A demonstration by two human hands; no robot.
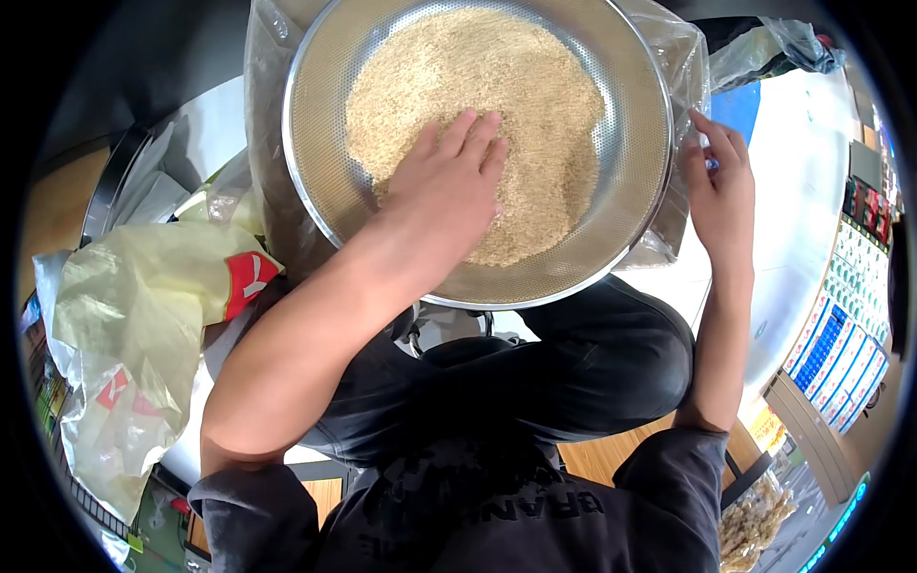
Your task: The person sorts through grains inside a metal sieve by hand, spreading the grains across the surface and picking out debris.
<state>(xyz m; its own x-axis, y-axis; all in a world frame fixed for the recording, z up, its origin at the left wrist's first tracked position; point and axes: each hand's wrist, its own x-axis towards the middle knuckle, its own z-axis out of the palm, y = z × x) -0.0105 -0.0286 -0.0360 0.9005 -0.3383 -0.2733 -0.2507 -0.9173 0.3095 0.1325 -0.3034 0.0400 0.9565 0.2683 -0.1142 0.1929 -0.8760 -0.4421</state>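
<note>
A wide round metal sieve (320,191) with small perforations and a shiny rim holds a spread of pale tan grains (521,86), which look like rice. My left hand (449,181) lies palm down on the grains near their left side, fingers stretched out and slightly apart, holding nothing. Around and beneath the sieve is a clear plastic bag (683,67). Just outside the sieve's right rim, my right hand (718,177) has its fingers curled at the bag's edge, and it seems to pinch the plastic.
Under the sieve's front edge are my legs (516,372) in dark trousers. A crumpled yellowish plastic bag (134,296) with red marks hangs at the left. To the right stands a white curved counter (788,210), with a blue item (737,113) near the sieve and packed goods beyond.
</note>
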